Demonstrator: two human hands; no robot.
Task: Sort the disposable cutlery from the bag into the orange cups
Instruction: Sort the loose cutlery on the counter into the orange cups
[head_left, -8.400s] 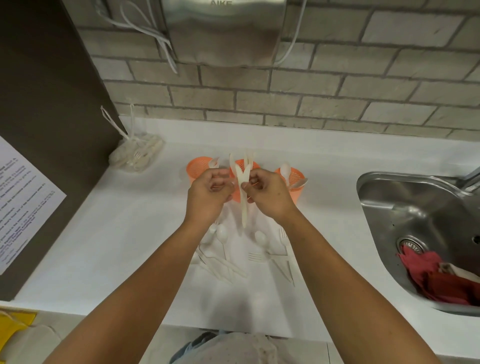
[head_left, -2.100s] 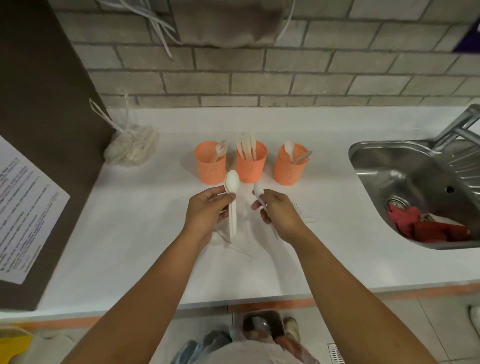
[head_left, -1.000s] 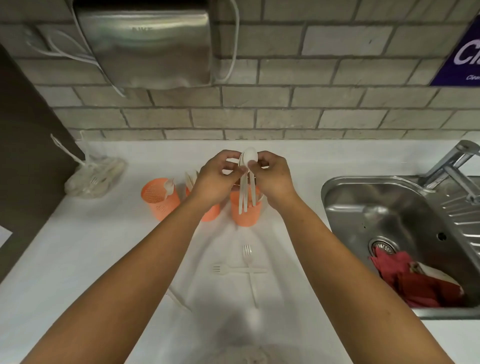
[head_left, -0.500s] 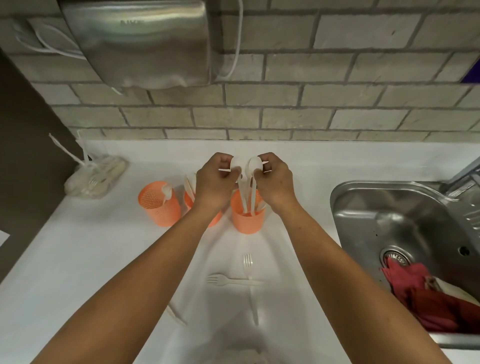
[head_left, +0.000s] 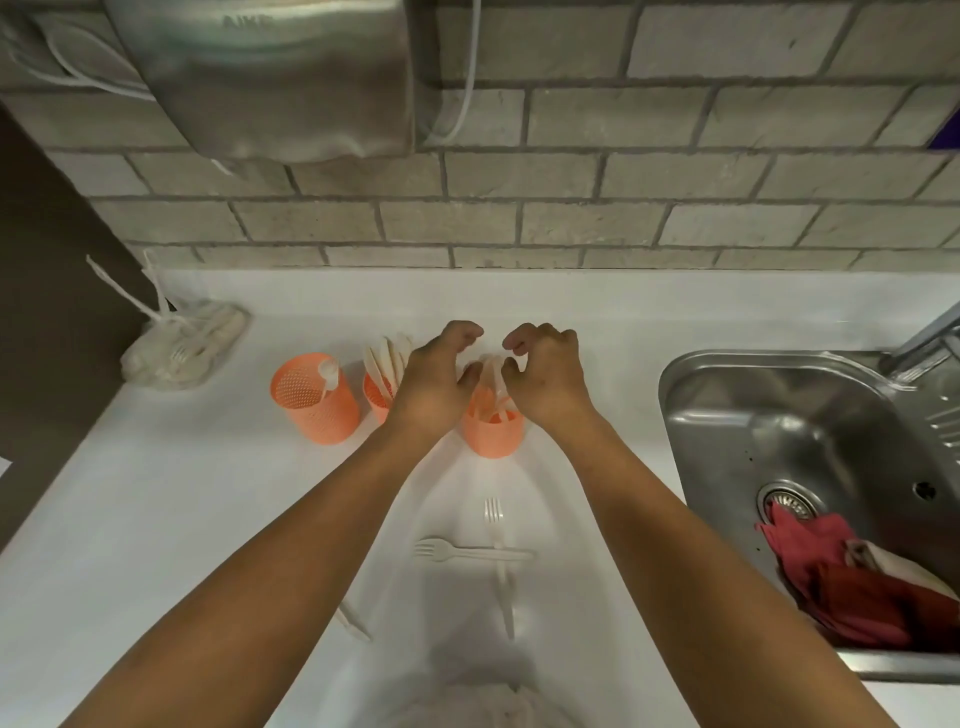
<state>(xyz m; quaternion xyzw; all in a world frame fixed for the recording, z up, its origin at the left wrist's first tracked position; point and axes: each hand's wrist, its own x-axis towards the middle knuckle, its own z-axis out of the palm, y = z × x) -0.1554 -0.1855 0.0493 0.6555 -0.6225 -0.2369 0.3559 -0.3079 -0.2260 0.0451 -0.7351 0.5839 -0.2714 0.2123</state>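
Above the white surface (head_left: 156, 519), left hand (head_left: 434, 384) and right hand (head_left: 545, 376) hover over the rightmost cup (head_left: 493, 434), fingers (head_left: 462, 330) loosely curled, empty; lift straight up so no spoons (head_left: 493, 371) tip out.

Shared kitchenette or wash-up corner. A white counter (head_left: 156, 519) runs along a bare brick wall (head_left: 623, 182) and has a steel sink (head_left: 727, 384) with a tap (head_left: 930, 332) set into its right end; a metal hand dryer (head_left: 270, 78) is fixed to the wall above, a fitting typical of communal rather than private rooms. Cloths (head_left: 841, 582) lie in the sink, and cups (head_left: 314, 410) of disposable cutlery, loose plastic forks (head_left: 467, 552) and a tied bag (head_left: 176, 353) of more cutlery sit on the counter.
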